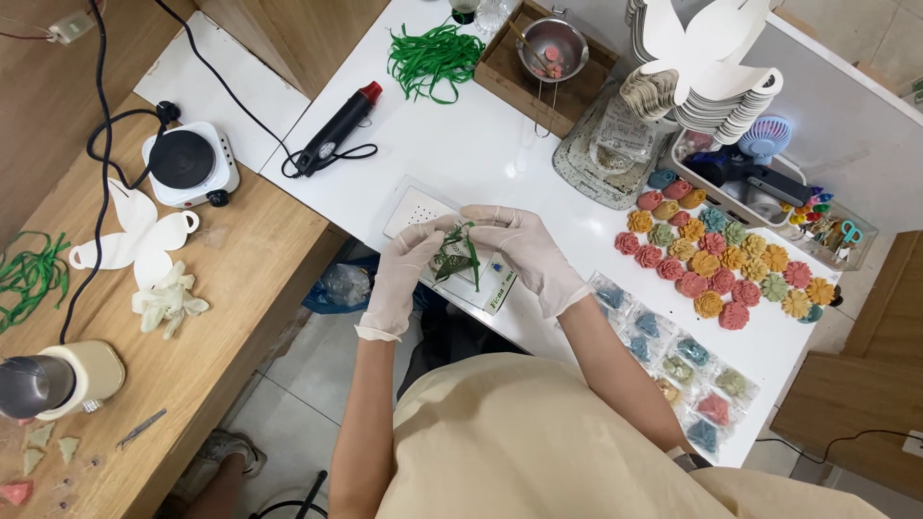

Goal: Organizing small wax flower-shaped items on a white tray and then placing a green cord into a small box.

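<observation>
Left hand: the white-gloved left hand (402,274) is curled, fingertips pinching the left side of a small green ribbon bow (458,255).
Right hand: the white-gloved right hand (524,252) comes in from the right, fingers closed on the top and right of the same bow.
Bow: held between both hands, just above a clear flat packet with a white printed card (492,285), at the near edge of the white tabletop (481,154).
Under the hands: a white rectangular perforated pad (415,206) lies partly beneath the left fingers.
Right of the hands: rows of flower-shaped wax pieces in red, orange, teal and green (721,259); nearer, small clear bags with coloured pieces inside (673,360).
Far side: a loose heap of green ribbon (435,58), a black heat gun with a red tip (338,125), and a small metal pot with pink bits on a wooden tray (551,48).
Left: a small white electric hotplate (188,163) on the wooden tabletop (250,279).
</observation>
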